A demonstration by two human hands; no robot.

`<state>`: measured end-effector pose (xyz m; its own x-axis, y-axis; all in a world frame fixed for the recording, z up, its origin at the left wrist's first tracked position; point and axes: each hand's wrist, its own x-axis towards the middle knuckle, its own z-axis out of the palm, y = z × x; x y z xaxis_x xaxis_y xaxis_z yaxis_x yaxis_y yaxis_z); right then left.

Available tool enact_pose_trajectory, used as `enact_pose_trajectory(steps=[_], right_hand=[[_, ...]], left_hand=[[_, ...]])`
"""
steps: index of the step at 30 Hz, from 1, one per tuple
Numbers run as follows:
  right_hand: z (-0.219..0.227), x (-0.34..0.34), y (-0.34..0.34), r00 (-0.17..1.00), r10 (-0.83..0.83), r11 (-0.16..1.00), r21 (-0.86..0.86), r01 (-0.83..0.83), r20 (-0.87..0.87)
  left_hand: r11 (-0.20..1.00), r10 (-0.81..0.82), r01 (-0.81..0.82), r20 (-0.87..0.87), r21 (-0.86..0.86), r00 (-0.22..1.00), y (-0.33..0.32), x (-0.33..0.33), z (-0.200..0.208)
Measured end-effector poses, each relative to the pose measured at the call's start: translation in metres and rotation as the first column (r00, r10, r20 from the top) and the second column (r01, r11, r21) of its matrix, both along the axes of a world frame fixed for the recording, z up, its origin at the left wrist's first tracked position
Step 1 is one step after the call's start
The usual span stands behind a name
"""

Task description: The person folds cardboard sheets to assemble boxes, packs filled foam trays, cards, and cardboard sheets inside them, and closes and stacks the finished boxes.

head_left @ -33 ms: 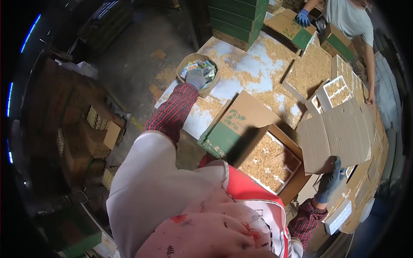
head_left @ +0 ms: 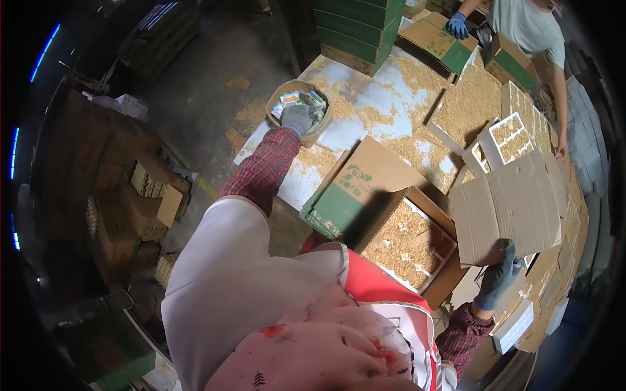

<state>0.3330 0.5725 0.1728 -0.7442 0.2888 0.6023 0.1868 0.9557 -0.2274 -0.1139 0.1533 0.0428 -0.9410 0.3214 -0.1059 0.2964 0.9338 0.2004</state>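
Observation:
At the table's far left corner, my left hand [head_left: 298, 120], in a grey glove, reaches into a round basket [head_left: 272, 103] of small colourful packets [head_left: 314, 99]. Its fingertips are sunk among the packets, so their grip is hidden. On the right, my gloved right hand [head_left: 501, 277] grips the near edge of a flat brown cardboard sheet [head_left: 505, 208], thumb on top. Between my arms, close to my body, stands an open cardboard box [head_left: 450, 277]. Inside it lies a white tray filled with wood shavings [head_left: 407, 244].
Folded green-and-brown cartons [head_left: 355, 186] lie beside the open box. Green boxes [head_left: 355, 32] are stacked at the back. White foam trays [head_left: 512, 138] and a shavings-filled tray [head_left: 464, 114] sit at the right. Across the table, a co-worker's blue-gloved hand [head_left: 458, 26] touches a carton [head_left: 433, 40].
My left hand has shifted very slightly in the basket, and the packets around it lie a little differently. The cardboard sheet has barely moved.

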Motion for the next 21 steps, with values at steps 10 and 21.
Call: enact_pose_trajectory(steps=[10,21], right_hand=[[0.021,0.066,-0.02,0.976,-0.22,0.975,0.041,0.22,-0.008],[0.052,0.018,-0.072,0.941,-0.259,0.692,-0.722,0.022,-0.219]], left_hand=[[0.436,0.101,-0.298,0.284,0.849,0.954,0.025,0.027,0.019],[0.95,0.203,-0.276,-0.379,-0.148,0.903,-0.015,-0.008,0.035]])
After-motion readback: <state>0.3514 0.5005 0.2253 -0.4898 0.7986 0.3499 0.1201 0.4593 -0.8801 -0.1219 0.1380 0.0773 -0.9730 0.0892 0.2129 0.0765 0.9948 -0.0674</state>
